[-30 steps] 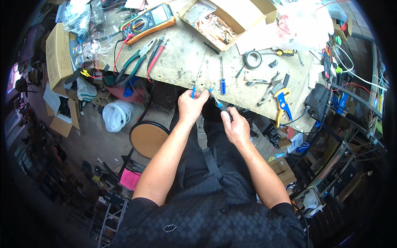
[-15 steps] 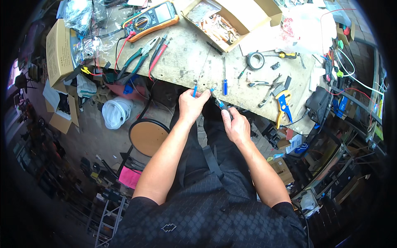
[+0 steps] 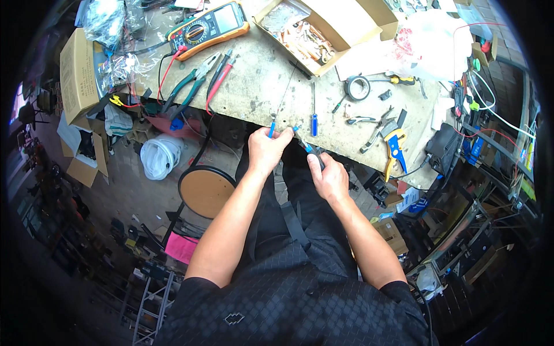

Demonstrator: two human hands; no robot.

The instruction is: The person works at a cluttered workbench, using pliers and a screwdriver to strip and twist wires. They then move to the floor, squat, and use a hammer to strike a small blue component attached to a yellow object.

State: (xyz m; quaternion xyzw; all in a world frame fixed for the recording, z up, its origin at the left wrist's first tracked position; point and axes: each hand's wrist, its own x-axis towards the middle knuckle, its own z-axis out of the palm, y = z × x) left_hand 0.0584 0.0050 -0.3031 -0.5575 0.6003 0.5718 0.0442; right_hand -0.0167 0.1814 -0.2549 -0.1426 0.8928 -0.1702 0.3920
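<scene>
Held tool [image 3: 310, 149] plastic-looking. Bench [image 3: 259, 78] matt, rough. Box [image 3: 360, 20] matt cardboard; lugs [image 3: 311, 44] shiny coppery metal. Bags [image 3: 104, 24] glossy plastic. Shirt [image 3: 294, 303] textured cloth.

Wkbench [image 3: 254, 81] w/ multimtr [image 3: 209, 29], grn pliers [image 3: 200, 74], blk tape [image 3: 348, 89], blu scrdrvr [image 3: 314, 124]

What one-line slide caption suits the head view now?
Left hand pinches a small blue piece, right hand grips a slim tool at a workbench with a multimeter.

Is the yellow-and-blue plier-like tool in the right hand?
No, the yellow-and-blue tool lies on the table, while the right hand grips a slim tool.
</scene>
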